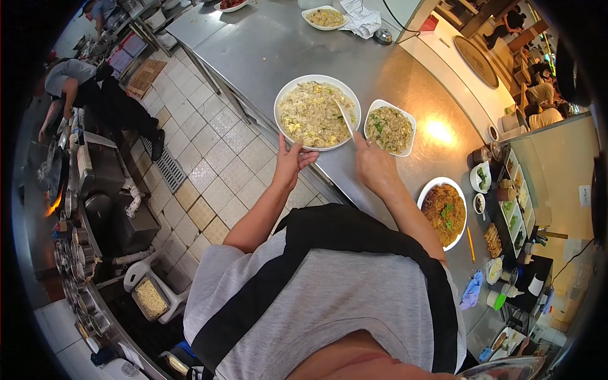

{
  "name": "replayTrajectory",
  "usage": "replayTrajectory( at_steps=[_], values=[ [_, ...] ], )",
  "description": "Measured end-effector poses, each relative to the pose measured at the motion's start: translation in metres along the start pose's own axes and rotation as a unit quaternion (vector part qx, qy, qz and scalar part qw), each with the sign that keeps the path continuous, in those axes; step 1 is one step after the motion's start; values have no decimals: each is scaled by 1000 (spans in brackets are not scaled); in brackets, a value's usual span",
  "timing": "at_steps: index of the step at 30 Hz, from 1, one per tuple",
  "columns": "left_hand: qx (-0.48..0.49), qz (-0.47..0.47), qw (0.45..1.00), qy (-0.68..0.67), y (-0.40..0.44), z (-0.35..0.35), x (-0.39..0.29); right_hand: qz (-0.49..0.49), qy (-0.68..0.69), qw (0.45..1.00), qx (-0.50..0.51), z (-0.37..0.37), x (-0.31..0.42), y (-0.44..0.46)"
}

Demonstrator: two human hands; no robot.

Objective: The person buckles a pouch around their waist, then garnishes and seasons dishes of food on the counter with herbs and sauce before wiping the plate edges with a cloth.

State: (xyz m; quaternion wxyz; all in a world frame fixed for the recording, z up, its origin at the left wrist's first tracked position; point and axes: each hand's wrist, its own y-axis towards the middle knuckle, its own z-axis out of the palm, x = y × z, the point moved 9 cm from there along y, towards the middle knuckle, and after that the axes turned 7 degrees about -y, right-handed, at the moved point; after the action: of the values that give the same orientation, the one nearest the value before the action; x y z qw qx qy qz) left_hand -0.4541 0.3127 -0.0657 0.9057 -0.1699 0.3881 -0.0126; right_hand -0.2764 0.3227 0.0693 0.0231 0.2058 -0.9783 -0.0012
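A large round white bowl (pixel 277 114) full of fried rice (pixel 310 114) with egg stands at the steel counter's near edge. My left hand (pixel 293 163) grips its near side, thumb up along the wall and fingers at the lower rim. In my right hand (pixel 373 166) is the handle of a pale spoon (pixel 346 117), whose head lies in the rice at the bowl's right side. Just right of the bowl sits a squarish white dish (pixel 413 130) of fried rice with green herbs, close to my right hand.
An oval white plate (pixel 420 201) of reddish-brown rice lies by my right forearm, with a yellow pencil-like stick (pixel 471 246) beside it. Another rice dish (pixel 323 18) and a bell (pixel 382 37) are farther back. Garnish trays (pixel 514 209) line the right. A co-worker (pixel 82 85) bends over the stove at left.
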Motion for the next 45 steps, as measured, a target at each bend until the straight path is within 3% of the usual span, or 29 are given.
replayTrajectory(
  at_steps=[3,5,6,8,10,12,14,17,20,23,25,27,29,31,34,37,41,43,45],
  values=[
    [48,-130,989,56,-4,-11,8,21,5,1000,-2,6,-8,6],
    [-53,49,966,247,20,-39,-36,40,17,999,6,19,-12,7],
    [-107,141,926,334,31,-45,-62,48,25,999,9,24,-10,2],
    [-82,303,844,436,37,-6,-116,59,31,998,10,29,-4,-3],
    [12,391,706,590,69,43,-124,71,27,997,13,32,-1,-10],
    [56,330,666,667,110,77,-115,68,21,997,16,39,0,-16],
    [72,210,641,735,159,90,-90,67,11,998,13,44,-3,-20],
    [126,78,628,764,196,112,-63,71,18,997,24,45,0,-24],
    [239,30,591,769,195,144,-36,71,25,997,23,47,-1,-25],
    [376,28,703,603,163,171,-36,81,29,996,26,48,-4,-26],
    [311,111,780,532,150,163,-69,78,60,995,5,44,-7,-29],
    [203,273,777,529,134,131,-112,76,89,993,-6,41,-6,-32],
    [56,352,664,657,125,69,-131,73,112,991,-9,36,-3,-38],
    [4,232,651,723,134,8,-119,67,128,989,-6,53,-5,-41],
    [10,-3,888,459,94,-14,-91,65,153,986,-24,48,-8,-34],
    [-18,71,907,415,100,-22,-87,46,187,978,-82,32,-7,-30],
    [-42,72,911,403,115,-20,-93,7,223,950,-218,11,-11,-19],
    [-47,81,886,455,131,-11,-110,23,283,939,-195,19,-14,-8],
    [-31,61,911,407,168,-14,-113,61,364,916,-158,33,-20,9]
  ],
)
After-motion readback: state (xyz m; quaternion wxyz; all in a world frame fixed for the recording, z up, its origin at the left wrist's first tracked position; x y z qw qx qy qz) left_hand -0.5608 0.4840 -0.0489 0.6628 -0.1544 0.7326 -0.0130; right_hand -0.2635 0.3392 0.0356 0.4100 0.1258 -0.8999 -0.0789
